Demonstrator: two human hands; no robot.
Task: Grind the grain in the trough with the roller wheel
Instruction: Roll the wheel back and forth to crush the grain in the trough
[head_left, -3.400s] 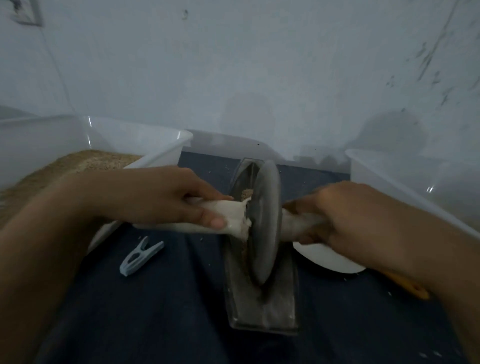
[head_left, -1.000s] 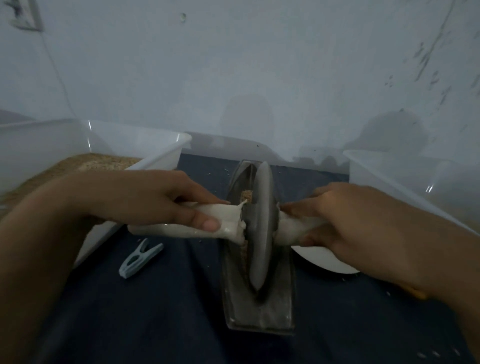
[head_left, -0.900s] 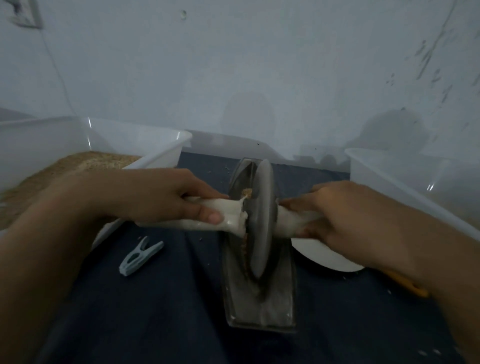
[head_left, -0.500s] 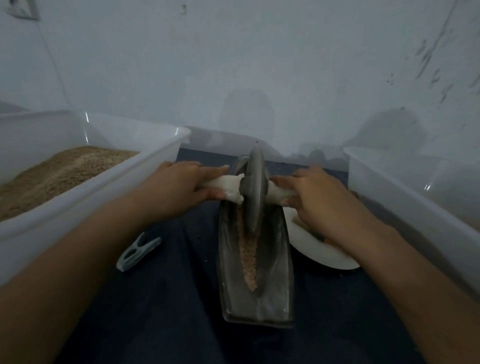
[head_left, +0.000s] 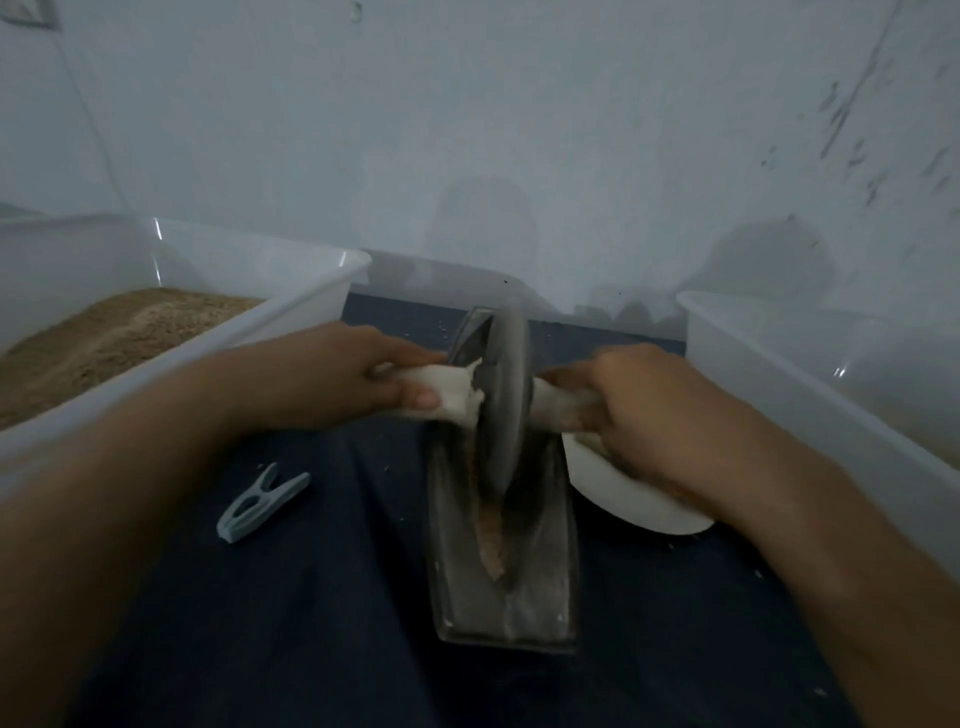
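While the trough (head_left: 504, 582) is lying lengthwise on the dark bench (head_left: 311, 623), a thin strip of grain (head_left: 491, 540) is showing in its groove at the near end. Farther back, the roller wheel (head_left: 506, 405) is standing upright in the trough. The left hand (head_left: 332, 379) is gripping its white handle (head_left: 447, 395), and the right hand (head_left: 639, 405) is gripping the opposite end. A clothes peg (head_left: 260, 504) is lying left, a white plate (head_left: 639, 499) right, tubs (head_left: 291, 312) flanking both sides.

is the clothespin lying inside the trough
No, the clothespin lies on the dark cloth left of the trough, apart from it.
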